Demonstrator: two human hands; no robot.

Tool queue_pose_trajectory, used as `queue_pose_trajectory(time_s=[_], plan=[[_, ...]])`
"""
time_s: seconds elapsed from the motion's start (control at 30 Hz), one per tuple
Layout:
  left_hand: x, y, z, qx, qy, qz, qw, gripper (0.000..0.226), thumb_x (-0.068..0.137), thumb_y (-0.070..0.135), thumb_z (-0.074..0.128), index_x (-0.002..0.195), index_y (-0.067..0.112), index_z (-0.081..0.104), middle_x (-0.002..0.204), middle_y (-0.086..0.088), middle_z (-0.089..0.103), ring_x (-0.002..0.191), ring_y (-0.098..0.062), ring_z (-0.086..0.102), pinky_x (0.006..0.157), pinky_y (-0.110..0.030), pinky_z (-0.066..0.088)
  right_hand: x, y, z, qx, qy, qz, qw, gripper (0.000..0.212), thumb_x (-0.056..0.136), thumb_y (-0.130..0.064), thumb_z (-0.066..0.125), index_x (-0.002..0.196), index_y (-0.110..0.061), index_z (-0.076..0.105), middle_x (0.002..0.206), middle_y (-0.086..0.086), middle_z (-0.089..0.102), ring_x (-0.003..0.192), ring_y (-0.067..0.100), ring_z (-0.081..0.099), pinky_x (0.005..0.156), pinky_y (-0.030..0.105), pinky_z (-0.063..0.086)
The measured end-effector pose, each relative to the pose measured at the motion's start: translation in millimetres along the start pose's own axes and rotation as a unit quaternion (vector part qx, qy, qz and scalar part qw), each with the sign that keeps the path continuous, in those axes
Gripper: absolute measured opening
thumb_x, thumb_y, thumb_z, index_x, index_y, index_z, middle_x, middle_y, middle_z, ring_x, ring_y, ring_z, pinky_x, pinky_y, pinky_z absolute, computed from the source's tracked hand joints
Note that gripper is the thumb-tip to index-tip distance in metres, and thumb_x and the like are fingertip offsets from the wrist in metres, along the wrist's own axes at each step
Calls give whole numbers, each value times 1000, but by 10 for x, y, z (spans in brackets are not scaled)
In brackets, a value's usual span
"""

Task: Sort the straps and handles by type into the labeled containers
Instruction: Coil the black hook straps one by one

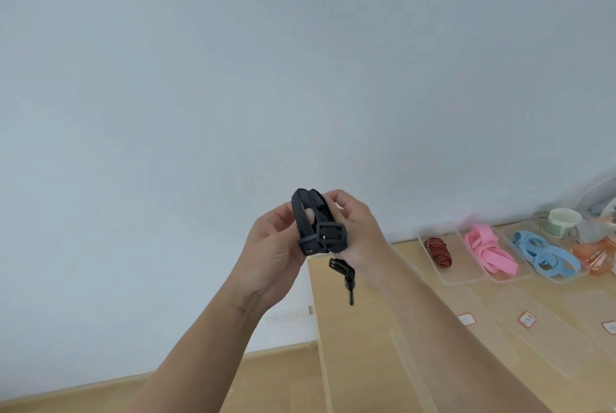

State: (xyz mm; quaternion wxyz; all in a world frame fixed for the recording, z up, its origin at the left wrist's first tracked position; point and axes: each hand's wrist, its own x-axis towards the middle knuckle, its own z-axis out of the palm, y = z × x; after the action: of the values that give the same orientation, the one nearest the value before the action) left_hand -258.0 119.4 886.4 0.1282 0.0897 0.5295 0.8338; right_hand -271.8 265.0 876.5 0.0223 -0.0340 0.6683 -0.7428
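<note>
The left hand [276, 256] and right hand [358, 229] are both gripping one folded black strap [311, 222], with fingers and thumbs curled round it. They are holding it up against the wall [233, 62], clear of the table [360, 329]. A clip [341, 267] is dangling from the bundle at 6 o'clock.

Out at 3 o'clock, four clear trays are sitting side by side, each holding one type: a red striped cord [438, 252], pink straps [490, 251], blue bands [546, 254] and orange pieces [596, 256] (those last are too blurred to name).

At 4 o'clock, nearer the person, more clear trays are carrying labels [527, 319], and nothing is showing inside them.

Sorting seems to be well under way, since the four types are already lying apart. The black strap is the piece in hand and is not yet going into any tray. I cannot tell which tray is meant for it, because the labels are unreadable.
</note>
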Motion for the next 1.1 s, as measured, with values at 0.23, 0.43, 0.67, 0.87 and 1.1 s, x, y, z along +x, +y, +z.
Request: queue_pose_trajectory(time_s=[0.23,0.43,0.67,0.87,1.1], plan=[[83,-184,18,69,169,39,982,14,94,2,62,107,0,65,91,-14,71,85,-27,64,82,-38,53,-137,197,111,-181,8,64,981,26,98,-13,42,77,-16,57,51,-5,52,48,11,49,63,39,57],[133,-344,5,322,280,140,894,24,97,2,54,107,24,58,112,2,61,82,-14,69,68,-21,52,-315,210,221,-335,-75,66,937,16,95,-22,52,81,-14,53,63,-5,54,48,12,43,48,26,36],[63,-316,-99,446,207,208,846,28,92,-10,53,104,13,62,115,0,50,78,-7,64,70,-10,47,-229,-173,5,-556,-150,-26,817,17,92,-29,66,79,-21,59,74,-4,61,68,18,60,57,31,45],[29,-275,-239,485,127,227,835,29,92,-9,58,99,19,56,109,4,51,80,-6,65,70,-11,47,-123,-453,-189,-460,-110,-71,878,19,75,-37,84,82,-28,69,68,-9,65,57,5,51,52,21,36],[-90,-215,-215,292,36,135,946,12,101,12,59,111,5,57,86,-16,74,81,-33,71,67,-31,52,36,-273,-357,-192,-149,-2,970,22,89,-28,78,109,-24,71,67,-10,62,57,4,47,64,17,39]])
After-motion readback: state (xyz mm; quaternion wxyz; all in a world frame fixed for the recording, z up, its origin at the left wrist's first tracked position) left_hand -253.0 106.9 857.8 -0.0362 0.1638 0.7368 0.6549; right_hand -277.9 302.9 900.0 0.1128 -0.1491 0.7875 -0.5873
